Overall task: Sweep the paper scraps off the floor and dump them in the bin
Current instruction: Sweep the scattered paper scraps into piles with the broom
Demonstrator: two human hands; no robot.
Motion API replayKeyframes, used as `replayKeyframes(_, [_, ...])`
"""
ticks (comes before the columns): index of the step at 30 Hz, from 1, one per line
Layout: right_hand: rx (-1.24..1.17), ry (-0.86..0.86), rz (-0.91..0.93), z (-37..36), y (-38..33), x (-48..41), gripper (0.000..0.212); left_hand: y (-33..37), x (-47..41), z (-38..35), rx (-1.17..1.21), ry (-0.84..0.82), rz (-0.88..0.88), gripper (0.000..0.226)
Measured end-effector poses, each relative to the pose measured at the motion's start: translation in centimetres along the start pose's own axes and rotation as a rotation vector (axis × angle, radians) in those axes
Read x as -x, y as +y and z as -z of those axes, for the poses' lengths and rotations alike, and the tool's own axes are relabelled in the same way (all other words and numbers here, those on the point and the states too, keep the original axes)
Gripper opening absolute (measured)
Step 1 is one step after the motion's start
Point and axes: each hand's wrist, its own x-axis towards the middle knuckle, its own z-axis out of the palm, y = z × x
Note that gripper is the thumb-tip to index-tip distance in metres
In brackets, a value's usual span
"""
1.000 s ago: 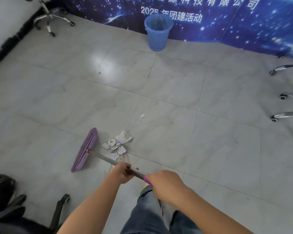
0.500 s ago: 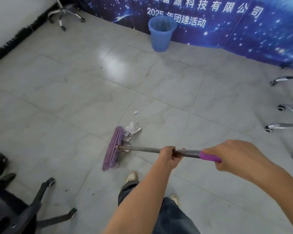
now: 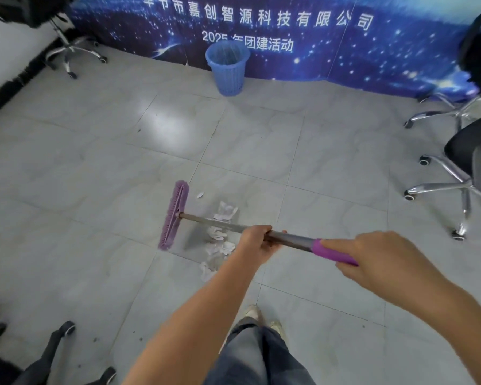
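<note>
In the head view, a purple broom (image 3: 174, 215) is held low over the tiled floor (image 3: 95, 176), with its brush head set to the left of the paper scraps (image 3: 220, 247). The grey shaft is gripped by the left hand (image 3: 257, 241), fingers curled round it, and the purple end grip is clasped by the right hand (image 3: 372, 262). The scraps are gathered in a loose pile on the floor under the shaft, between brush head and left hand. One small scrap (image 3: 200, 194) lies apart, just beside the brush head. The blue bin (image 3: 228, 68) is stood upright, well apart, against a starry blue banner (image 3: 358, 51). An office chair (image 3: 461, 176) is seen at the right.
</note>
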Motion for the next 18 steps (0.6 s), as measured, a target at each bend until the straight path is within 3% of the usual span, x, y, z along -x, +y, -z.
replayKeyframes(2, [-0.151,0.005,-0.055,-3.5,-2.4,-1.5,0.034,2.1,-2.1,2.1,-0.131,0.079,-0.027,0.022])
replayKeyframes(4, [-0.242,-0.031,-0.099,-7.4,-5.6,-3.6,0.038,4.3,-4.4,4.3,-0.288,0.141,-0.044,0.007])
replayKeyframes(6, [-0.286,-0.084,-0.122,-10.3,-8.9,-5.7,0.042,5.9,-6.4,6.3,-0.405,0.189,-0.046,0.014])
replayKeyframes(9, [-0.305,-0.154,-0.142,-12.3,-12.4,-7.1,0.047,6.8,-8.4,8.5,-0.464,0.206,-0.029,0.004])
replayKeyframes(12, [-0.278,-0.228,-0.147,-13.0,-13.0,-6.3,0.053,4.9,-9.7,9.7,-0.514,0.179,0.049,0.024])
replayKeyframes(15, [-0.297,-0.287,-0.179,-13.6,-11.8,-3.8,0.051,1.5,-10.2,9.9,-0.543,0.159,0.104,0.012])
replayKeyframes(18, [-0.302,-0.29,-0.188,-13.7,-10.1,-1.8,0.045,-0.7,-10.0,9.4,-0.582,0.157,0.139,0.017])
